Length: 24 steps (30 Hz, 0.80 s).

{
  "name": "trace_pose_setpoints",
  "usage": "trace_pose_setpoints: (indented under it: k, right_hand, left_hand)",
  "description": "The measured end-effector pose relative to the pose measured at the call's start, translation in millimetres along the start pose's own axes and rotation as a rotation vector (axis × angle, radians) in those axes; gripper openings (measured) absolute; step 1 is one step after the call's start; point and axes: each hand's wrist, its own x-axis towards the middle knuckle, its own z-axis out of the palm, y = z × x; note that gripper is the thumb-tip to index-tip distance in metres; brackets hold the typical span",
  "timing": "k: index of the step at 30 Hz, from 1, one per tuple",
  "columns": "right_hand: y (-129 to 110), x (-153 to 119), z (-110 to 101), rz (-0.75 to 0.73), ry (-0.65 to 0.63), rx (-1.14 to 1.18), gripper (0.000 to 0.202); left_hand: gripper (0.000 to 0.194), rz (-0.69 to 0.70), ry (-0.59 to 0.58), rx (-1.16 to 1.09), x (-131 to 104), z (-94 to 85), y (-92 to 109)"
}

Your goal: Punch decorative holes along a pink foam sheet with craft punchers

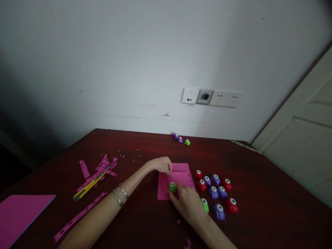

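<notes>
A small green craft punch [172, 187] sits on the pink paper [183, 167], its round white top facing up. My right hand [188, 202] has it between thumb and index finger. From the left, my left hand [163, 165] bends over the paper's upper part, fingertips pinched on a folded or loose layer of it. Rows of small punched shapes appear near the paper's right edge. Beside my right hand are another green punch [204, 204] and a purple punch [219, 211]; part of that green one is hidden behind the hand.
Several red and purple punches [213, 192] stand to the right. More punches [180, 139] are by the wall. Leftward lie a yellow utility knife [89, 186], pink scraps [103, 164], a perforated pink strip [80, 215] and a pink sheet stack [24, 214]. Sockets [225, 99] are on the wall.
</notes>
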Motion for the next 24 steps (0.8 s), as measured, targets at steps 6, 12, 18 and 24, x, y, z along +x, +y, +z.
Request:
trace_pose_setpoints:
  k: [6, 12, 18, 24]
  right_hand:
    - [3, 0, 1, -0.059, 0.030, 0.062, 0.023]
    - [2, -5, 1, -0.114, 0.064, 0.078, 0.022]
    - [2, -6, 1, -0.112, 0.080, 0.040, 0.019]
    - [10, -3, -11, -0.057, 0.086, 0.029, 0.017]
  left_hand:
    - [0.007, 0.022, 0.043, -0.150, -3, -7.9, -1]
    - [0.012, 0.126, 0.134, -0.191, -9, -23.6, -3]
    - [0.016, 0.169, 0.174, -0.260, -16, -36.7, -8]
    - [0.019, 0.157, 0.168, -0.311, -21, -44.2, -11]
